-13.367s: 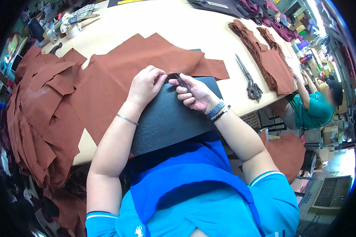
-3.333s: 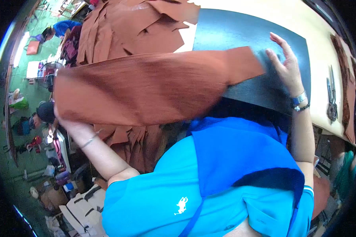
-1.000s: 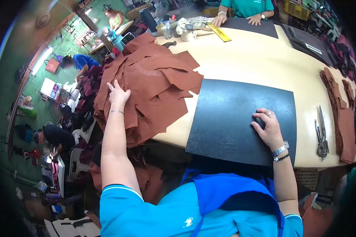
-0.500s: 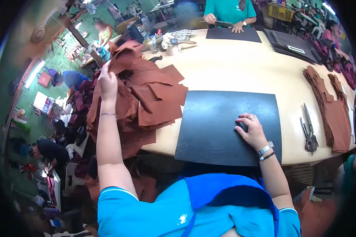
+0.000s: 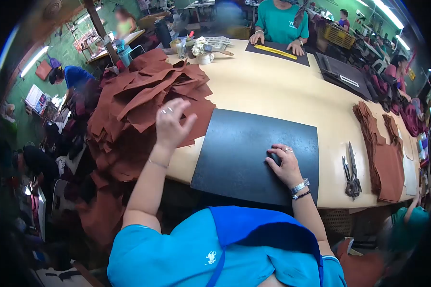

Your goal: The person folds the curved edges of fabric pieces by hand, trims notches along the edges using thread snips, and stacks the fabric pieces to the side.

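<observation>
My left hand is raised in front of a big heap of reddish-brown material pieces, near the heap's right edge. Its fingers are spread and hold nothing. My right hand rests on a large black mat, curled over a small dark object whose kind I cannot make out, since the fingers cover most of it. Right of the mat lies a pair of large scissors with pointed blades.
Stacked brown pieces lie at the table's right. Behind the heap stand a white mug and a brush. Across the table a co-worker has both hands by a yellow ruler on a dark sheet. Dark panels lie far right.
My left hand has come away from the heap's far left, moving right and nearer, and its fingers have spread. My right hand stays on the dark object. The co-worker now has a yellow ruler.
</observation>
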### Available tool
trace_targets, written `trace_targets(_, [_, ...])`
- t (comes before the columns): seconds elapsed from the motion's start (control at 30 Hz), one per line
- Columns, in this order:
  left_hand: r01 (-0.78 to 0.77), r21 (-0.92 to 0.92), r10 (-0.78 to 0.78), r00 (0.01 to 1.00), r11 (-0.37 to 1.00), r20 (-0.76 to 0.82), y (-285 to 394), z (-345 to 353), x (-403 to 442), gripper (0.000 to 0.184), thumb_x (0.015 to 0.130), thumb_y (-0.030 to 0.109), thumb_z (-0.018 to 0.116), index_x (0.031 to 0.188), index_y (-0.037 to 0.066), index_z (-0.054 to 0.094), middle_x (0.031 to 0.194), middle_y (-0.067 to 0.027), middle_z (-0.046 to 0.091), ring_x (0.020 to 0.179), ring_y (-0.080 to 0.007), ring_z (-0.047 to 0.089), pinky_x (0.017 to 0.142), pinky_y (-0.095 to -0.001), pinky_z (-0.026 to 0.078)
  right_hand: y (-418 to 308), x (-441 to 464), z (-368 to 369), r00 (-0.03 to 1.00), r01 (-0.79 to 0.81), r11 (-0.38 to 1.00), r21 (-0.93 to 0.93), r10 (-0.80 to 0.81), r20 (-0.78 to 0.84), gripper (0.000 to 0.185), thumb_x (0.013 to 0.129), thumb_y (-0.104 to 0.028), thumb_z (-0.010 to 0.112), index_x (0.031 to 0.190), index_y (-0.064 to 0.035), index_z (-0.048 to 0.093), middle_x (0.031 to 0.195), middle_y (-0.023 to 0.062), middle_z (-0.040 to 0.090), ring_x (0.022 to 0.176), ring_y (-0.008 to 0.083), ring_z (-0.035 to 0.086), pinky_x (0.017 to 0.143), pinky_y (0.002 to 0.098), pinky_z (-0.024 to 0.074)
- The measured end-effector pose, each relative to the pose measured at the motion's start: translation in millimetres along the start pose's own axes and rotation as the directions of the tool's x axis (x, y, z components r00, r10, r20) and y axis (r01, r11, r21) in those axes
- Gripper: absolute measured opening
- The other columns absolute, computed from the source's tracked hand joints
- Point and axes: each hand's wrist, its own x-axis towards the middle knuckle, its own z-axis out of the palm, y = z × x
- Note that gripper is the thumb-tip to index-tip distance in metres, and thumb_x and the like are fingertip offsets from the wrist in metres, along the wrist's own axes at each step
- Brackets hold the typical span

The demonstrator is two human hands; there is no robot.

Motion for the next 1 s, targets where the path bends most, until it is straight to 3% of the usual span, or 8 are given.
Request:
trace_targets(0.2, [0.143,0.393,-0.243,0.945,0.908,0.218,2.1,17.9,-72.3,0.056,0.084,0.027,0.072,0.135,0.012,0.054,0.128,-0.0103,0.056,0.126,-0.0277,0.049,0.107,-0.0594,0.034,1.6,0.1,2.1,1.0,0.024,0.999,-0.025,-0.024,-0.003,0.027,0.083,-0.02,0.076,0.106,-0.0063,0.071,0.122,0.0147,0.063,0.119,0.0327,0.055,0.101,0.0414,0.0469])
trace_targets(0.33, [0.144,0.527,-0.322,0.909,0.837,0.264,-22.3,12.9,-68.5,0.058,0.083,0.029,0.073,0.136,0.012,0.054,0.115,-0.008,0.055,0.114,-0.0254,0.052,0.106,-0.0563,0.035,2.3,0.2,3.6,1.0,0.027,0.999,-0.046,-0.028,-0.008,0.027,0.083,-0.02,0.076,0.106,-0.0062,0.071,0.122,0.0145,0.063,0.119,0.0327,0.055,0.1,0.0413,0.0472])
trace_targets(0.47, [0.241,0.506,-0.419,0.866,0.828,0.274,-40.4,14.6,-68.0,0.032,0.083,0.028,0.073,0.113,0.017,0.07,0.109,-0.0042,0.055,0.11,-0.0241,0.053,0.098,-0.0495,0.038,0.1,-0.7,2.9,1.0,0.026,0.999,-0.046,-0.027,-0.016,0.027,0.084,-0.021,0.075,0.106,-0.0057,0.071,0.122,0.0143,0.063,0.118,0.0325,0.056,0.1,0.0409,0.0473])
trace_targets(0.5, [0.234,0.454,-0.369,0.899,0.86,0.236,-46.4,18.2,-71.3,0.019,0.083,0.025,0.073,0.1,0.016,0.073,0.11,-0.004,0.056,0.107,-0.0238,0.055,0.097,-0.0509,0.038,-0.6,-0.6,2.6,1.0,0.023,0.999,-0.046,-0.024,-0.017,0.027,0.084,-0.021,0.075,0.106,-0.0055,0.071,0.122,0.0142,0.063,0.117,0.0325,0.056,0.1,0.0409,0.0474])
trace_targets(0.63, [0.26,0.192,-0.282,0.954,0.946,0.099,-26.9,10.8,-69.6,0.016,0.087,0.025,0.07,0.101,0.017,0.074,0.111,-0.0025,0.06,0.099,-0.0226,0.059,0.092,-0.0463,0.04,1.9,-1.3,4.4,0.999,0.04,0.997,-0.07,-0.042,-0.025,0.029,0.083,-0.022,0.076,0.108,-0.0062,0.07,0.123,0.0149,0.063,0.116,0.0326,0.057,0.099,0.0404,0.0479])
trace_targets(0.8, [0.006,-0.296,-0.034,0.995,0.955,-0.089,57.2,2.8,-53.4,0.017,0.087,0.005,0.069,0.103,0.005,0.074,0.104,-0.0101,0.063,0.091,-0.0217,0.064,0.08,-0.0342,0.052,-46.5,14.7,11.7,0.998,0.06,0.951,0.302,-0.06,-0.007,0.062,0.078,-0.018,0.082,0.133,-0.008,0.054,0.123,0.0164,0.063,0.123,0.0282,0.055,0.103,0.0395,0.0465])
trace_targets(0.93, [0.052,-0.742,0.069,0.989,0.668,0.131,118.3,18.8,-64.6,0.02,0.087,0.008,0.071,0.106,0.005,0.073,0.104,-0.0104,0.064,0.1,-0.0261,0.063,0.086,-0.0358,0.053,-75.9,22.5,37.4,0.99,-0.052,0.757,0.651,-0.044,0.131,0.082,0.076,-0.009,0.084,0.146,-0.009,0.041,0.12,0.0128,0.063,0.119,0.0205,0.058,0.1,0.0356,0.0492])
trace_targets(1.0, [-0.024,-0.649,0.094,0.993,0.761,0.074,117.8,17.9,-55.5,0.023,0.087,0.011,0.071,0.11,0.006,0.071,0.107,-0.0112,0.064,0.104,-0.0281,0.062,0.091,-0.0367,0.05,-64.0,25.1,36.9,0.987,-0.064,0.811,0.582,-0.036,0.158,0.062,0.08,-0.002,0.077,0.136,-0.0094,0.053,0.107,0.0067,0.066,0.104,0.016,0.064,0.09,0.0312,0.0538])
